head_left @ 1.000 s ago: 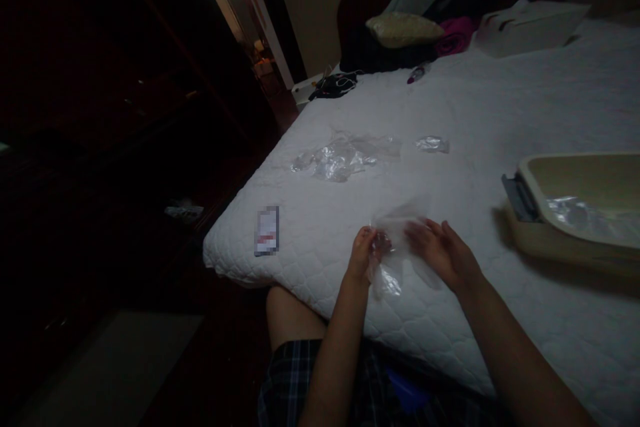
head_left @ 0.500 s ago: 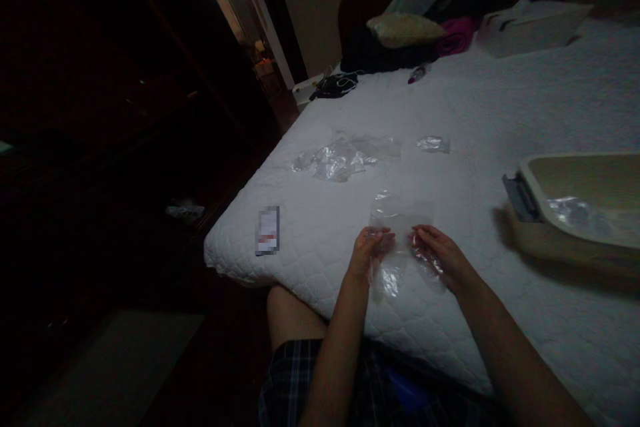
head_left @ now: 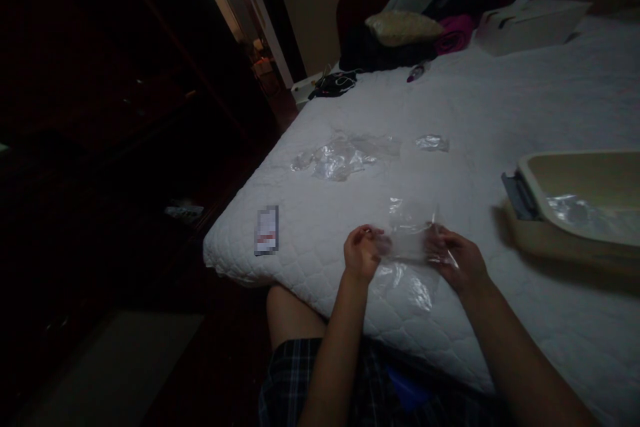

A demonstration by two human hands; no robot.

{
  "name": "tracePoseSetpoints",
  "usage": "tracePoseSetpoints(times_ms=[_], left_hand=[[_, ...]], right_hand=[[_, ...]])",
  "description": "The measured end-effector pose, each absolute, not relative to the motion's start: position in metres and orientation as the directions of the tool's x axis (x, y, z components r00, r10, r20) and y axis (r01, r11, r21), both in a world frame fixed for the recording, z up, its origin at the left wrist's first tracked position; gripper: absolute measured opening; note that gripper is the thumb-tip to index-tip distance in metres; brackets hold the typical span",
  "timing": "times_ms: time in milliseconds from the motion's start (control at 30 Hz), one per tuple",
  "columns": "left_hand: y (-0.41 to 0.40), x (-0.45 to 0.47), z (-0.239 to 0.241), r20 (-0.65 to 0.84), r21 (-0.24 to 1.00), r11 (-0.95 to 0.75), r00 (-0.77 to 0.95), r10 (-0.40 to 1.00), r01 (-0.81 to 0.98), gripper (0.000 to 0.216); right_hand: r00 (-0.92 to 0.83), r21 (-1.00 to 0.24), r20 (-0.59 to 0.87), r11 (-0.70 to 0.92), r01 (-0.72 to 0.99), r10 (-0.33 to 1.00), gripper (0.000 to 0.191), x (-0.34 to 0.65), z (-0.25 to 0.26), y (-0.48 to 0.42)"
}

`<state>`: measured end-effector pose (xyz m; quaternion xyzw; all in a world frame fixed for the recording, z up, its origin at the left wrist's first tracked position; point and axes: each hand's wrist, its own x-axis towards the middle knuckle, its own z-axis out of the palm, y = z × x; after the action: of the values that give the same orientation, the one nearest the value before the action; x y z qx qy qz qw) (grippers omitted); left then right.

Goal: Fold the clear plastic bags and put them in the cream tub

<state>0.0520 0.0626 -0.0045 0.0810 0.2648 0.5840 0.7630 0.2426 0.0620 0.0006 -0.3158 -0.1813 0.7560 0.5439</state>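
A clear plastic bag (head_left: 407, 240) is stretched just above the near edge of the white bed (head_left: 500, 113). My left hand (head_left: 361, 253) is closed, pinching the bag's left side. My right hand (head_left: 457, 259) is closed on its right side. The bag's lower part (head_left: 407, 283) hangs down and shines against the quilt. The room is dim, so I cannot make out anything inside the bag.
A heap of crumpled clear plastic (head_left: 340, 157) and one small piece (head_left: 431, 142) lie further up the bed. A small card (head_left: 267, 230) lies near the left corner. A beige tub (head_left: 575, 210) with plastic inside stands at right. Pillows, clothes (head_left: 405, 33) and a white box (head_left: 530, 23) sit at the far end.
My hands have moved apart and the bag is now spread wide between them. It has shifted slightly to the right.
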Motion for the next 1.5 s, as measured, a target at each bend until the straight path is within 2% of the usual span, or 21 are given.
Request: tracePoseSetpoints(times_ms=[100, 167, 300, 433, 600, 767, 933, 1067, 1233, 1367, 1500], left_hand=[[0.063, 0.048, -0.003, -0.303, 0.405, 0.299, 0.181, 0.935, -0.864, 0.030], [0.064, 0.047, -0.003, -0.291, 0.432, 0.326, 0.212, 0.933, -0.841, 0.034], [0.067, 0.045, -0.007, -0.284, 0.481, 0.437, 0.337, 0.898, -0.760, 0.050], [0.066, 0.044, -0.011, -0.286, 0.496, 0.531, 0.449, 0.847, -0.687, 0.064], [0.062, 0.051, -0.008, -0.169, 0.510, 0.432, 0.405, 0.898, -0.744, 0.054], [0.058, 0.045, -0.004, -0.126, 0.643, 0.442, 0.484, 0.866, -0.625, 0.048], [0.059, 0.024, 0.001, -0.172, 0.688, 0.466, 0.498, 0.850, -0.557, 0.041], [0.063, 0.004, 0.012, -0.200, 0.690, 0.526, 0.568, 0.799, -0.497, 0.052], [0.065, -0.011, 0.021, -0.288, 0.800, 0.507, 0.538, 0.793, -0.319, 0.039], [0.068, -0.013, 0.034, -0.311, 0.857, 0.478, 0.548, 0.777, -0.191, 0.037], [0.079, -0.016, 0.052, -0.302, 0.885, 0.447, 0.573, 0.762, -0.129, 0.038]], right_hand=[[-0.164, -0.615, -0.312, -0.331, -0.716, 0.936, 0.020, 0.245, -0.002, 0.058], [-0.136, -0.627, -0.339, -0.332, -0.705, 0.931, 0.018, 0.247, -0.002, 0.056], [-0.188, -0.656, -0.328, -0.366, -0.660, 0.926, 0.024, 0.251, -0.001, 0.053], [-0.190, -0.621, -0.330, -0.364, -0.694, 0.925, 0.020, 0.251, -0.003, 0.058], [-0.172, -0.585, -0.279, -0.310, -0.749, 0.945, 0.011, 0.246, -0.003, 0.064], [-0.176, -0.606, -0.304, -0.333, -0.722, 0.936, 0.015, 0.242, 0.003, 0.062], [-0.077, -0.735, -0.328, -0.306, -0.605, 0.941, 0.023, 0.233, 0.000, 0.063], [-0.042, -0.832, -0.279, -0.263, -0.488, 0.959, 0.028, 0.228, -0.003, 0.062], [-0.095, -0.887, -0.281, -0.296, -0.354, 0.955, 0.034, 0.226, 0.006, 0.059], [-0.123, -0.922, -0.278, -0.300, -0.246, 0.953, 0.033, 0.229, 0.013, 0.062], [-0.120, -0.939, -0.249, -0.270, -0.211, 0.961, 0.033, 0.241, 0.020, 0.069]])
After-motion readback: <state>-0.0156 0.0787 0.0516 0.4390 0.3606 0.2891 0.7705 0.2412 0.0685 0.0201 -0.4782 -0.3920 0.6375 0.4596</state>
